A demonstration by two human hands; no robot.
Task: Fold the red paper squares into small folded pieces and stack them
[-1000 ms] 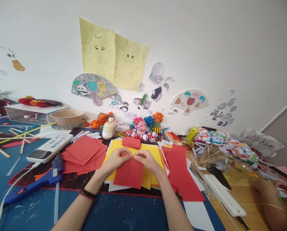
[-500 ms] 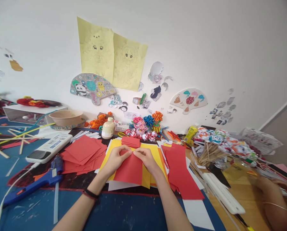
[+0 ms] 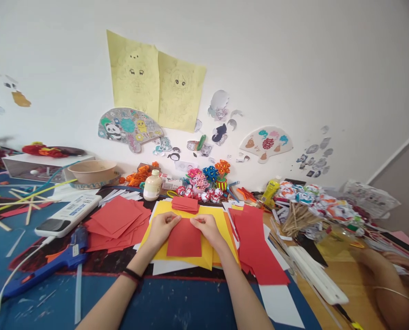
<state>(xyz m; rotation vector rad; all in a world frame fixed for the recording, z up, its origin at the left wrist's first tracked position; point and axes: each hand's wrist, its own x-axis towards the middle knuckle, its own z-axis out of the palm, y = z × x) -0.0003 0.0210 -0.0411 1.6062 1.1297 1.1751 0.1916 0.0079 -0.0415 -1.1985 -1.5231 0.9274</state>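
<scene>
Between my hands is a red paper square (image 3: 184, 239), over a stack of yellow paper (image 3: 156, 253). My left hand (image 3: 163, 229) pinches its upper left corner between thumb and fingers. At the upper right corner, my right hand (image 3: 207, 229) grips the sheet the same way. Just beyond my fingers lies a small pile of red paper pieces (image 3: 184, 205). More red squares (image 3: 118, 220) are heaped to the left. Longer red sheets (image 3: 257, 243) lie to the right of the yellow stack.
A blue glue gun (image 3: 65, 256) and a white power strip (image 3: 70, 214) lie on the left. A glue bottle (image 3: 152, 185) stands behind the paper. At right are wrapped lollipops (image 3: 307, 201), a white strip (image 3: 317, 275) and another person's arm (image 3: 389, 284).
My hands have moved apart, from nearly touching at the paper's top middle to its two upper corners. The red sheet now lies flatter and looks shorter.
</scene>
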